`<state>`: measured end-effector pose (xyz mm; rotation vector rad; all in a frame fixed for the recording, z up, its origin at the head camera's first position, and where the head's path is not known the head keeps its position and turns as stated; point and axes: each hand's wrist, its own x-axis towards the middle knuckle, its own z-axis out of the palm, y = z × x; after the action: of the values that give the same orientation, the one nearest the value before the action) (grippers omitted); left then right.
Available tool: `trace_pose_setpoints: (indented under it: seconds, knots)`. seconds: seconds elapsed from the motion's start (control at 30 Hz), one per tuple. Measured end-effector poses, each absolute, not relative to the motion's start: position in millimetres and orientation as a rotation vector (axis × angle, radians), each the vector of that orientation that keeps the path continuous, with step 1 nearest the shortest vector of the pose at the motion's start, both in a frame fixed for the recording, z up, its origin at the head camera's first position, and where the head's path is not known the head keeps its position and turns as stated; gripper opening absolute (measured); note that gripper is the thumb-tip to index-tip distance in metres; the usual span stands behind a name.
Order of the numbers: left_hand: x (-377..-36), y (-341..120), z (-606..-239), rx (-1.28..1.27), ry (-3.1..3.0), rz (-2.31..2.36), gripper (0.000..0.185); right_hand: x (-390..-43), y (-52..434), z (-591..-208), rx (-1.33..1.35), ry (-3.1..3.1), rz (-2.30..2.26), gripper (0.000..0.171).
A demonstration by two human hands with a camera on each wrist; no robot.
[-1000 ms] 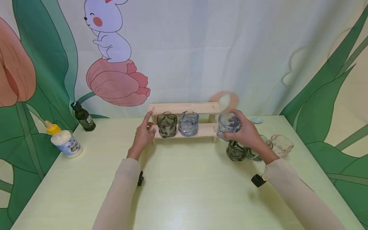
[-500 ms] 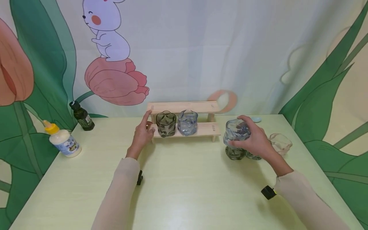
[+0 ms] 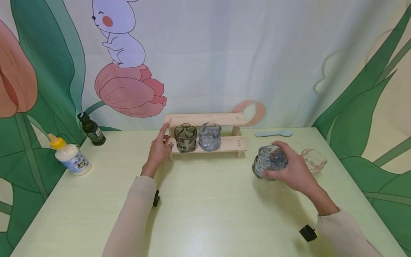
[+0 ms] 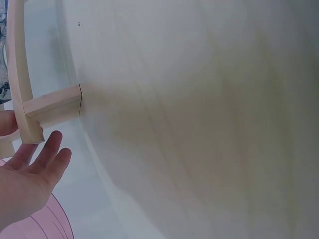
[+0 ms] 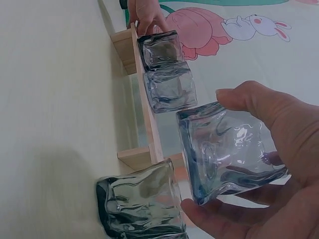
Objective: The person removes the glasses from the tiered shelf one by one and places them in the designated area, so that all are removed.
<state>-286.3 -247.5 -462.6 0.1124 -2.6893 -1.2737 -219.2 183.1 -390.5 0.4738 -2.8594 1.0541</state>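
Rabbit-printed curtain [image 3: 205,60] backs a pale table [image 3: 205,207] — the left hand [image 3: 158,150] pinches one end of a wooden rack [image 3: 205,119] between thumb and fingers (two glasses [image 3: 210,137] stand on it), while the right hand's [image 3: 297,171] fingers curve round a bluish glass [image 5: 227,152], raised near a dark glass [image 5: 142,204].

A pale beige left sleeve [image 3: 133,214] is showing left of centre at the bottom of the head view, and a matching right sleeve [image 3: 343,232] at lower right, leaving the left hand [image 3: 158,148] and right hand [image 3: 297,171] bare. A small black fitting [image 3: 156,198] is jutting out beside the first; a boxy black block [image 3: 308,233] with some yellow [image 3: 316,234] is showing beside the second.
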Motion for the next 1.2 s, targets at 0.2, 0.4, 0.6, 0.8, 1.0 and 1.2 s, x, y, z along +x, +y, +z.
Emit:
trace_pose_setpoints:
  seconds: [0.2,0.4,0.6,0.8,1.0,1.2]
  knots:
    - [-286.6,-246.8,-461.5,0.126,-2.694,-1.273,0.082,-210.7,186.7,-396.8,0.476,-2.852,1.026,0.089]
    - [-286.4,-245.9,-461.3,0.143,-2.704,-1.269,0.081,-202.5,190.2,-403.2,0.459,-2.869,1.033,0.091]
    - [-286.9,-246.4,-461.1,0.147,-2.699,-1.262,0.081,-198.1,194.4,-412.8,0.443,-2.883,1.037,0.093]
    - [-287.7,-246.9,-461.5,0.138,-2.689,-1.267,0.081,-196.7,195.8,-422.0,0.437,-2.878,1.015,0.095]
    - [-287.9,-247.2,-461.8,0.123,-2.683,-1.270,0.082,-194.7,198.3,-433.6,0.412,-2.915,0.999,0.099]
    - [-286.6,-247.0,-461.9,0.118,-2.684,-1.274,0.081,-194.1,197.3,-444.7,0.384,-2.911,0.998,0.098]
